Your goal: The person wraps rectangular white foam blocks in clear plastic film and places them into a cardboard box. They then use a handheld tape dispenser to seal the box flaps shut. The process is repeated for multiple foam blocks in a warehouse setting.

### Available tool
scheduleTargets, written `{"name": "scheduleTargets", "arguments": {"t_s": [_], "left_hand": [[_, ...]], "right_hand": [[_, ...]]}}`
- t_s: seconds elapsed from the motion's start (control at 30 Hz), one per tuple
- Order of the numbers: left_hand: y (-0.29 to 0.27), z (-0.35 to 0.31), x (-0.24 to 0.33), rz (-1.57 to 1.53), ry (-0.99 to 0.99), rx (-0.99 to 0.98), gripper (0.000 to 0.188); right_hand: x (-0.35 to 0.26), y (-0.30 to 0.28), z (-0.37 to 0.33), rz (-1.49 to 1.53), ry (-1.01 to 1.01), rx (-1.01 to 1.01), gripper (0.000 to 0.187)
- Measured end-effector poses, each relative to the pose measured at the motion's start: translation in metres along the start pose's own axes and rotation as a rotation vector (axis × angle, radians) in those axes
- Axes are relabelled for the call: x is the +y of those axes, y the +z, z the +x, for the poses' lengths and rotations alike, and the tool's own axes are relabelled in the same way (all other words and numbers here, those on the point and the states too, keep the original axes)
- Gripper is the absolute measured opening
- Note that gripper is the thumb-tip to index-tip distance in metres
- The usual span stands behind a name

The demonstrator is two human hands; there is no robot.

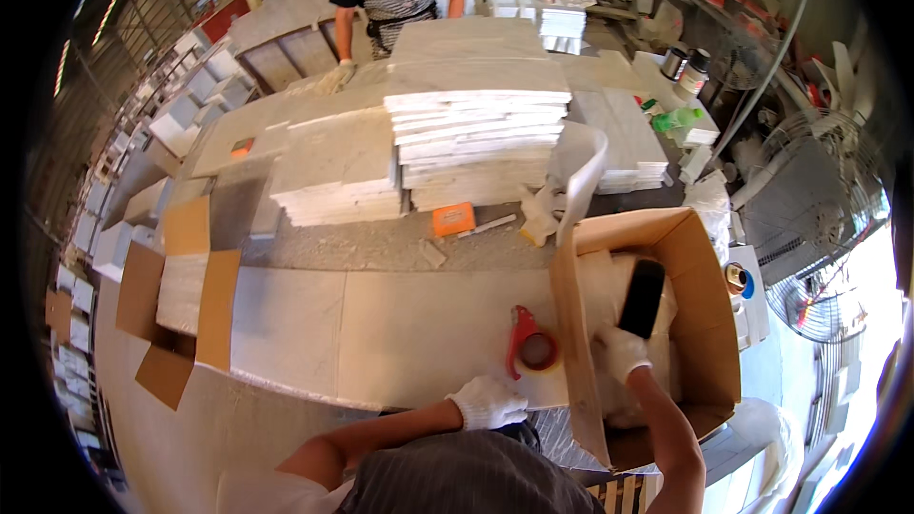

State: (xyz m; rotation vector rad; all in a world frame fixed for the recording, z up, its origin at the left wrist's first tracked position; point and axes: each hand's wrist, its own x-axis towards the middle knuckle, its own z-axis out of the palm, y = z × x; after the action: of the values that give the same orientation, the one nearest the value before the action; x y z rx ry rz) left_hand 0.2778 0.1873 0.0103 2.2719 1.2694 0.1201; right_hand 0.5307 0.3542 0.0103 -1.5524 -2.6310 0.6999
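Observation:
My right hand [625, 352], in a white glove, is closed on a black phone [644, 297] inside an open cardboard box [700, 257]. Under the phone lies pale wrapping [602, 290] that covers what is in the box. My left hand [490, 404], also gloved, rests at the near edge of the worktable close to my body. Its fingers point right, loosely stretched, and nothing shows in them. Just beyond it a red tape dispenser [520, 338] lies on pale slabs [400, 324].
Tall stacks of white stone tiles [476, 133] stand mid-table, with an orange box [453, 219] before them. A smaller open carton [181, 295] sits at left. Across the table stands a person [400, 0] in a striped apron. A large fan [809, 200] is at right.

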Motion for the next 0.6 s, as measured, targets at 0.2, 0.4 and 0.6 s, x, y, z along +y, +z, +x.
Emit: {"name": "scheduleTargets", "arguments": {"t_s": [0.2,0.4,0.6], "left_hand": [[-0.01,-0.009,-0.007,-0.071,0.056,0.191,0.021],[-0.016,-0.019,-0.009,-0.159,0.0,0.163,0.023],[-0.016,-0.014,-0.007,-0.039,0.061,0.0,0.02]], "right_hand": [[0.029,-0.024,0.009,0.344,0.105,0.248,0.012],[-0.001,0.01,0.001,0.041,-0.262,0.15,0.028],[0.008,0.035,0.001,-0.103,-0.037,0.103,0.022]]}}
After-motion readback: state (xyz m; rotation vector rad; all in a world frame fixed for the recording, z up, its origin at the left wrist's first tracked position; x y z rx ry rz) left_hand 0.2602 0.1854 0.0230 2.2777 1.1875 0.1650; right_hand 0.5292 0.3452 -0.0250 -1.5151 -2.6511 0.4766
